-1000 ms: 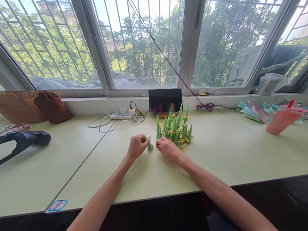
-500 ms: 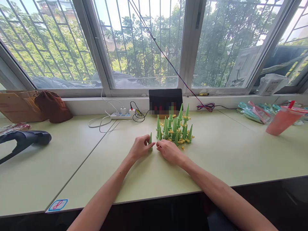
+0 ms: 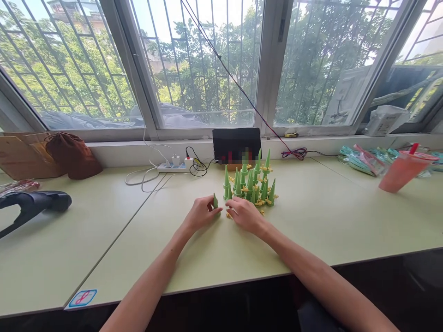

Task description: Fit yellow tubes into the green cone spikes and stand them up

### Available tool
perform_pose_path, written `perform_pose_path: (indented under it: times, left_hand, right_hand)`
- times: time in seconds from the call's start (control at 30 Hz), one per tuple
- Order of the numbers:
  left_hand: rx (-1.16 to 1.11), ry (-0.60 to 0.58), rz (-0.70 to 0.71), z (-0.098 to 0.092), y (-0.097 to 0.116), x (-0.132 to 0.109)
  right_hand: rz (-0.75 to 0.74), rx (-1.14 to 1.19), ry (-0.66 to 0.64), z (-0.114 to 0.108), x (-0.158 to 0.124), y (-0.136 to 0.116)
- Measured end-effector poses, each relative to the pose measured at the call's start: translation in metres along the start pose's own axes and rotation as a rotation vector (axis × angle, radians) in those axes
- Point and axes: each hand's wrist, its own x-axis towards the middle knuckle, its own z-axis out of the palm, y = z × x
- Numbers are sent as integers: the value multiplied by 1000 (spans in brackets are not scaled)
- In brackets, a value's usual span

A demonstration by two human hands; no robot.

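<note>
My left hand (image 3: 201, 213) is closed on a green cone (image 3: 215, 201), which stands upright with its tip showing above the fingers. My right hand (image 3: 245, 214) is just to the right, its thumb and fingertips a little apart. Just below those fingertips is a small yellow piece (image 3: 229, 215); whether they touch it I cannot tell. Behind the right hand, several green cones with yellow pieces form a stepped cluster (image 3: 249, 183), partly hidden by that hand. Another small yellow piece (image 3: 262, 213) lies beside the right wrist.
A dark-screened tablet (image 3: 236, 144) leans behind the cluster. To its left are a power strip (image 3: 176, 166) with cables and a brown drawstring bag (image 3: 74, 156). A black curved object (image 3: 38, 205) lies far left. At right stand a red cup (image 3: 403, 173) and plastic packets (image 3: 358, 160).
My right hand's fingertips have parted somewhat, and a yellow piece now shows beneath them. The left hand keeps the cone, now tilted slightly. The whole view has shifted a little.
</note>
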Motion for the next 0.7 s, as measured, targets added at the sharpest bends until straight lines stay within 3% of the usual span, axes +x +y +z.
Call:
perform_pose_path:
  times: [0.17, 0.33, 0.5, 0.7]
  left_hand:
    - [-4, -6, -25, 0, 2, -1]
    - [-12, -21, -4, -1, 3, -1]
    - [-11, 22, 35, -1, 5, -2]
    - [14, 147, 57, -1, 6, -2]
  right_hand:
    - [-38, 8, 17, -31, -2, 5]
    - [90, -113, -212, -59, -6, 11]
    - [188, -223, -397, -59, -10, 8]
    - [247, -288, -438, -55, -12, 3]
